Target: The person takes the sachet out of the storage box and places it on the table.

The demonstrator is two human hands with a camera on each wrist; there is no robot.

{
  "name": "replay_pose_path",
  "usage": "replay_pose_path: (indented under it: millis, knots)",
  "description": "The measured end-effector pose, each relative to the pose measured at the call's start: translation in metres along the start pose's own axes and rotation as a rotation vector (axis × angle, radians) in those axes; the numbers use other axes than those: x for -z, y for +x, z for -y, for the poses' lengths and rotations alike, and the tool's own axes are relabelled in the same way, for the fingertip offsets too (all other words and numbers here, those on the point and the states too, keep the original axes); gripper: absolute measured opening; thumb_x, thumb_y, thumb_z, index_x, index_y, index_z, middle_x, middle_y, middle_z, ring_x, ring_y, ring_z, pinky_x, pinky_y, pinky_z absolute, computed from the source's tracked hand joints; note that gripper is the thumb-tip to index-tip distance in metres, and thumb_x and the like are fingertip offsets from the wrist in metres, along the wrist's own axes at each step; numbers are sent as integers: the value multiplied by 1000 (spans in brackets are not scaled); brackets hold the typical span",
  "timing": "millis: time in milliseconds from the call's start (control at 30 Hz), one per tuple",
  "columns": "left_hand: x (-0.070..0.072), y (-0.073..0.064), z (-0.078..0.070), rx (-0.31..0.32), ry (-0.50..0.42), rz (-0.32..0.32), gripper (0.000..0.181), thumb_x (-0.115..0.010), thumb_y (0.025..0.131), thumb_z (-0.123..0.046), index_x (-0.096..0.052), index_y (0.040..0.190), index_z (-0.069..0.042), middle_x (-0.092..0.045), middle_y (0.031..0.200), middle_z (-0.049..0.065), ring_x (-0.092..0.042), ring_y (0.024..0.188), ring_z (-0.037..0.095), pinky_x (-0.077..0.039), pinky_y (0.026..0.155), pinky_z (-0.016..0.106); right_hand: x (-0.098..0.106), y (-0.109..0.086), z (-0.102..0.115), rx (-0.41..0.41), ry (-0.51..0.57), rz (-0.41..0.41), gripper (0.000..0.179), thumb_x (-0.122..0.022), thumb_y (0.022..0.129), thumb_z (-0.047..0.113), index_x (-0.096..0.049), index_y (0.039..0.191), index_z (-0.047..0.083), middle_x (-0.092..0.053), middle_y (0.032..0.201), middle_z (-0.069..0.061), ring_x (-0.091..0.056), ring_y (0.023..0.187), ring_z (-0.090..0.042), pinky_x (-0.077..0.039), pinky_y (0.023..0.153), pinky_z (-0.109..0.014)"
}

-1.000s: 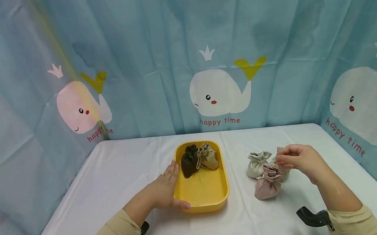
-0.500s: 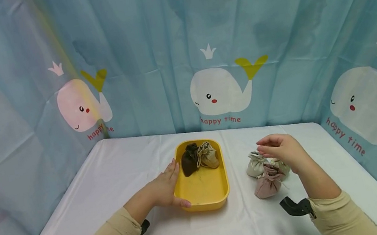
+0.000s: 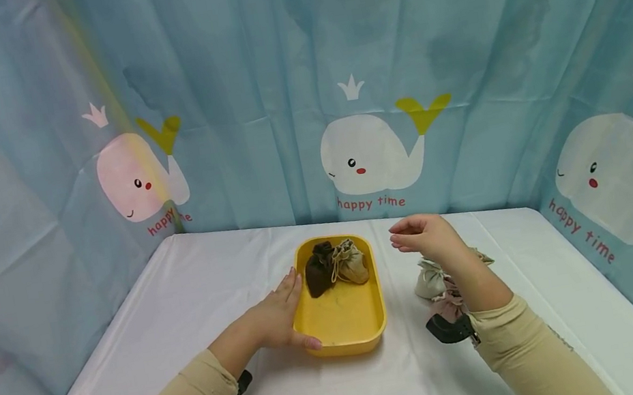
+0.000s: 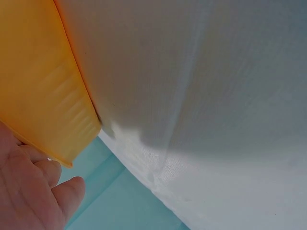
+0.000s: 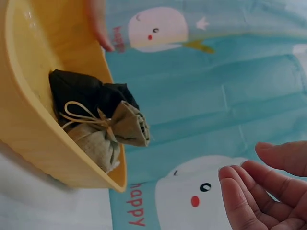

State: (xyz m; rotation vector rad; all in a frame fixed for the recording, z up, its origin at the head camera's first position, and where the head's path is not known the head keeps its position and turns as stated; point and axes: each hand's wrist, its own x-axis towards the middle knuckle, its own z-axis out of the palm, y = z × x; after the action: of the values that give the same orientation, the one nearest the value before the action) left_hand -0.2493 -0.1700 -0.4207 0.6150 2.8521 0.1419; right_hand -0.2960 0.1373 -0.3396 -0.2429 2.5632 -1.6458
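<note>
A yellow plastic tub (image 3: 343,323) stands on the table. In its far end lie a dark brown drawstring pouch (image 3: 319,271) and a tan drawstring pouch (image 3: 351,265), side by side. My left hand (image 3: 276,316) rests against the tub's left side, fingers stretched along the rim and thumb at the near corner. My right hand (image 3: 430,236) is raised to the right of the tub, holding nothing; the right wrist view shows a gap between thumb and fingers. Below it are a pale grey pouch (image 3: 429,280) and a pink pouch (image 3: 448,304), partly covered by my forearm.
Another beige pouch (image 3: 483,257) is mostly hidden behind my right forearm. A white cloth (image 3: 227,260) covers the table. Blue curtains (image 3: 224,88) printed with whales hang around its back and sides.
My right hand has moved left and away from the pouches on the right, toward the tub. The left hand and the tub have stayed in place.
</note>
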Motion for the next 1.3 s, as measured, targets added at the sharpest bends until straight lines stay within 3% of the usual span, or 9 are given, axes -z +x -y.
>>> replay_pose_path:
  millis: [400, 800, 967, 1300]
  knots:
    - [4, -1, -2, 1, -7, 0, 136, -46, 51, -88, 0, 146, -2, 11, 152, 13, 3, 140, 24, -17, 110, 43, -39, 30, -6, -105, -2, -34, 18, -65, 86, 16, -67, 99, 4, -66, 98, -10, -64, 86, -19, -52, 78, -32]
    - [3, -5, -4, -9, -12, -8, 133, -51, 54, -84, -3, 146, -1, 7, 152, 15, 0, 140, 26, -18, 109, 44, -72, 40, -13, -80, 49, -23, 15, -66, 84, 13, -66, 95, 2, -66, 92, -11, -65, 84, -23, -52, 79, -39]
    - [3, -5, -4, -10, -7, -15, 133, -50, 54, -85, -4, 146, 0, 6, 152, 16, -1, 140, 26, -19, 109, 45, -79, 43, -15, -79, 49, -18, 16, -65, 84, 9, -64, 97, 0, -65, 90, -11, -64, 83, -25, -51, 80, -41]
    - [3, -4, -3, -5, -10, -6, 134, -49, 53, -86, -3, 146, -1, 8, 152, 14, 1, 140, 24, -18, 110, 44, -83, 46, -15, -129, 32, -49, 9, -66, 84, 10, -64, 84, 2, -64, 86, -12, -64, 81, -30, -53, 75, -38]
